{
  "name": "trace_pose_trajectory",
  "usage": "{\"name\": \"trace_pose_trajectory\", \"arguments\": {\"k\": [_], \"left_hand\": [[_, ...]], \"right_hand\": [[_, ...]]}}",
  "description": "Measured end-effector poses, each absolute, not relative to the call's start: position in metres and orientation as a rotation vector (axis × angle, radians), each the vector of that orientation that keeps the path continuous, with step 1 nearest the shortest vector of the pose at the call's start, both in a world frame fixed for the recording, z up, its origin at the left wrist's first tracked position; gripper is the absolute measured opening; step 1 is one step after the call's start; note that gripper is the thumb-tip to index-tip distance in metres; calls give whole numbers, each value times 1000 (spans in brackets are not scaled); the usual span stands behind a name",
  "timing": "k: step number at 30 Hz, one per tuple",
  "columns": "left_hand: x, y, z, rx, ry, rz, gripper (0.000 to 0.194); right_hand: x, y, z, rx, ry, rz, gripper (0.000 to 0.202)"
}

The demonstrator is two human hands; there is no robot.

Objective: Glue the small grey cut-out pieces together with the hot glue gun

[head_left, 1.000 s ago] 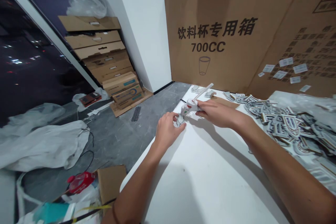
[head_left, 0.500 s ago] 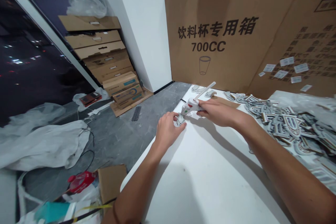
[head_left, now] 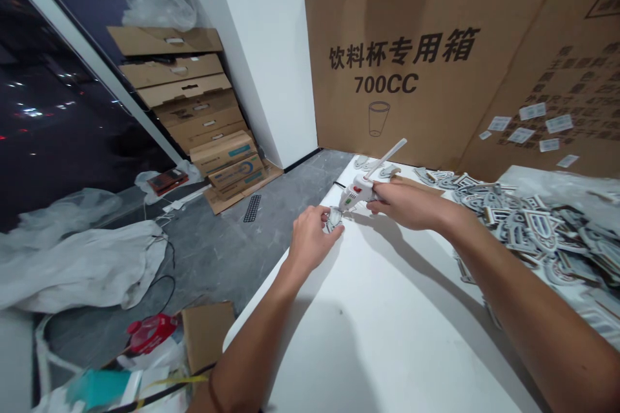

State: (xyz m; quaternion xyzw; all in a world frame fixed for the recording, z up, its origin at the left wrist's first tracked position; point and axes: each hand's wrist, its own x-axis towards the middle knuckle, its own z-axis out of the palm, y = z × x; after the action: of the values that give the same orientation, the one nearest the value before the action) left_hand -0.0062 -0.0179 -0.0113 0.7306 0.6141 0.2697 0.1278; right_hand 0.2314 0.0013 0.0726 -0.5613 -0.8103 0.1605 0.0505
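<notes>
My right hand (head_left: 400, 203) is closed round a white glue gun (head_left: 357, 192), whose glue stick (head_left: 387, 158) points up and to the right. The gun's nozzle tilts down to the left, close to a small white cut-out piece (head_left: 334, 218). That piece is held at the table's left edge between the thumb and fingers of my left hand (head_left: 311, 235). Further back on the white table (head_left: 382, 316) lie a few similar pieces (head_left: 389, 171). Whether the nozzle touches the held piece is too small to tell.
A heap of grey-white cut-outs (head_left: 537, 226) covers the table's right side. Behind stands a large cardboard box (head_left: 436, 116). Stacked boxes (head_left: 208, 106) stand on the floor to the left, with an open carton (head_left: 208, 335) near the table's front left corner.
The glue gun and my right hand have shifted slightly right, and the gun's nozzle now sits at the right side of the held piece. My left hand has barely moved.
</notes>
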Motion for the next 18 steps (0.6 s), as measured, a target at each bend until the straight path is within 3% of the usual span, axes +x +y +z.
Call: {"name": "trace_pose_trajectory", "arguments": {"k": [9,18], "left_hand": [[-5,-14,-16,2108,1618,928,35],[-5,-18,-9,2324,1550,891,34]], "right_hand": [[227,4,77,-1987,-2032,859,27],[241,17,61,-1729,-1632,1440,30]]}}
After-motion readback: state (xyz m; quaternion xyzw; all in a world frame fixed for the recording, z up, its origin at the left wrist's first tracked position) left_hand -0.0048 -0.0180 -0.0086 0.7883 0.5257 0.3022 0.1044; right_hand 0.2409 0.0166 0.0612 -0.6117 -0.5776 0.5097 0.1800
